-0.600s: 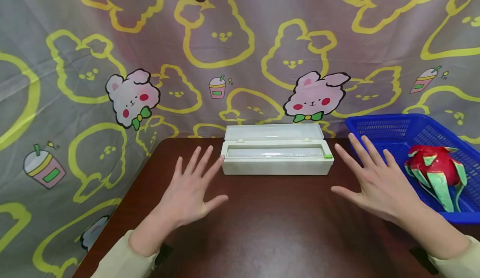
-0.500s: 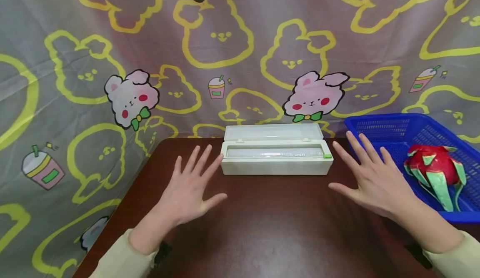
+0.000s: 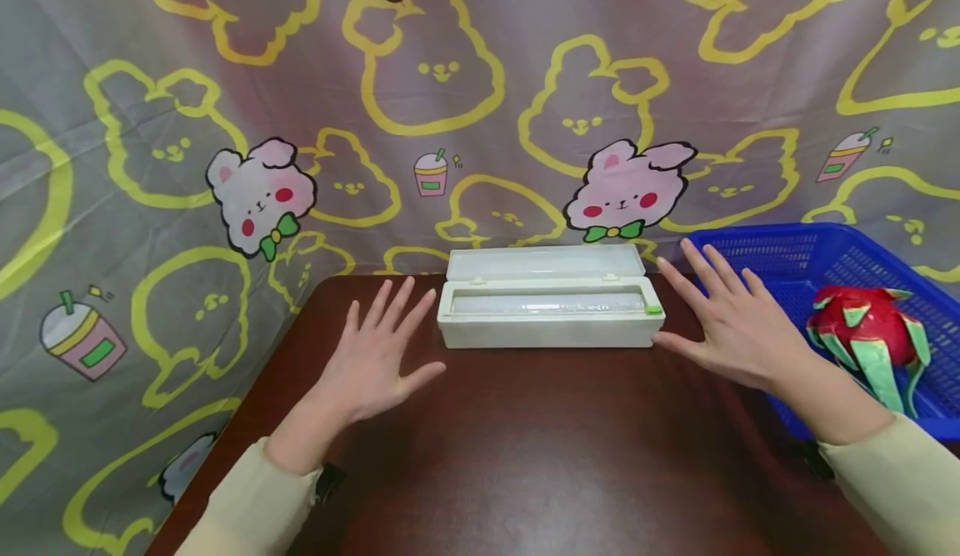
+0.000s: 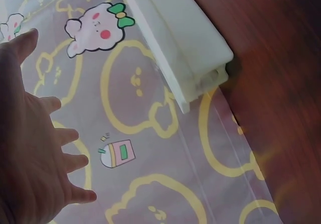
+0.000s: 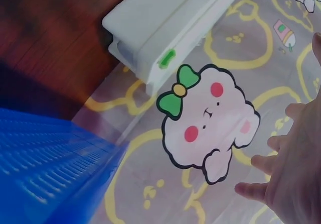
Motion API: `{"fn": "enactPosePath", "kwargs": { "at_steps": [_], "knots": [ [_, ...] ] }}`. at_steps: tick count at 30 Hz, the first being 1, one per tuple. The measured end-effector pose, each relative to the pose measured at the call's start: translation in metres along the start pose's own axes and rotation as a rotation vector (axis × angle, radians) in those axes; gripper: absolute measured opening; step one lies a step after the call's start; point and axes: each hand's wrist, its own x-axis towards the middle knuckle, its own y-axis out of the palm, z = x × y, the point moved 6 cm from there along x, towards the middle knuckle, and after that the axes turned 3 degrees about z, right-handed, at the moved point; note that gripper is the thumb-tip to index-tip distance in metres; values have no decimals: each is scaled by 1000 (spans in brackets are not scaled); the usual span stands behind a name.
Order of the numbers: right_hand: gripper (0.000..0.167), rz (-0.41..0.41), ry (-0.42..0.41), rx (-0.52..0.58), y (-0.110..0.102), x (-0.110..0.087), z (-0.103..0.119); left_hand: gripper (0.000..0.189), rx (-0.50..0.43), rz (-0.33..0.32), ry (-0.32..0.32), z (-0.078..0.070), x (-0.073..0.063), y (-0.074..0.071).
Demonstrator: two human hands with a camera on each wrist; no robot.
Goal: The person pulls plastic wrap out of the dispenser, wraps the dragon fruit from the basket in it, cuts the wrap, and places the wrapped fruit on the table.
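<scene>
A white cling film dispenser box (image 3: 551,333) stands at the back of the table, its clear lid (image 3: 546,262) raised. Inside lies a roll of cling film (image 3: 551,303), and a small green cutter slider (image 3: 654,308) sits at the right end of the front edge. My left hand (image 3: 367,366), fingers spread and straight, hovers just left of the box, holding nothing. On the other side my right hand (image 3: 738,323) is likewise spread and empty, thumb tip close to the box's right end. Its fingertips overlap the blue basket's near-left rim in the head view.
The blue plastic basket (image 3: 791,423) stands at the right with a red dragon fruit (image 3: 866,327) with green scales in it. A patterned curtain (image 3: 480,64) hangs right behind the brown table (image 3: 555,456), whose left edge slants toward the viewer.
Both hands have moved forward toward the box, the right one also slightly left. The box, basket and dragon fruit stay where they were; the view has shifted slightly.
</scene>
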Motion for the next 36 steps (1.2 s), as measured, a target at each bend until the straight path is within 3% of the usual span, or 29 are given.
{"fn": "enactPosePath", "kwargs": {
  "at_steps": [19,26,36],
  "knots": [
    [94,2,9,54,11,14,-13,94,-49,2,-13,15,25,8],
    [93,40,-9,136,17,16,-15,97,-126,35,-21,21,31,15],
    [92,21,-63,190,24,24,-20,100,-217,62,-36,28,41,25]
  ]
}}
